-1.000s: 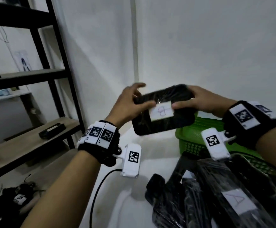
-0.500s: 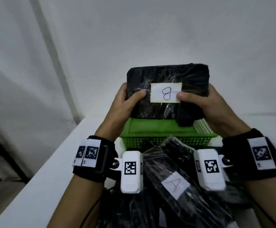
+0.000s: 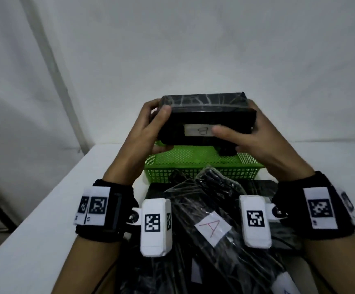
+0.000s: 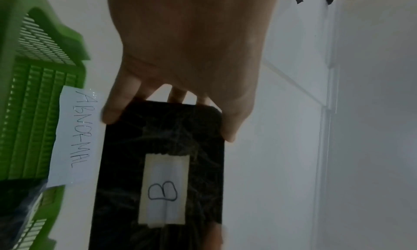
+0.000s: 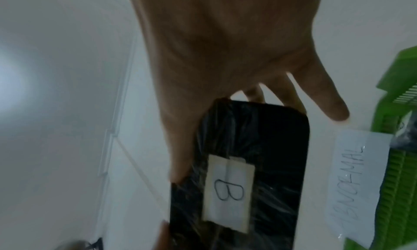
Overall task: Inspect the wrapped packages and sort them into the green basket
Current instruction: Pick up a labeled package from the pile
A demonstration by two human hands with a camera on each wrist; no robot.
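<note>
A black plastic-wrapped package (image 3: 206, 117) with a white label marked "B" (image 3: 202, 130) hangs in the air over the green basket (image 3: 193, 164). My left hand (image 3: 149, 128) grips its left end and my right hand (image 3: 255, 136) grips its right end, thumb on the label. The left wrist view shows the package (image 4: 162, 173) held by fingers at its far edge, and the right wrist view shows it (image 5: 243, 164) likewise. The basket (image 4: 33, 97) carries a paper tag reading "ABNORMAL" (image 4: 76, 138), also seen as the tag (image 5: 358, 186) in the right wrist view.
A pile of black wrapped packages (image 3: 214, 240) lies on the white table (image 3: 34, 240) in front of the basket, one with a label marked "A" (image 3: 212, 227). A white wall (image 3: 193, 49) stands close behind the basket. The table's left edge drops off to the floor.
The view swung from the shelving on the left to the table. The "B" package came over the basket and tipped back, so its top edge faces me; both hands kept hold.
</note>
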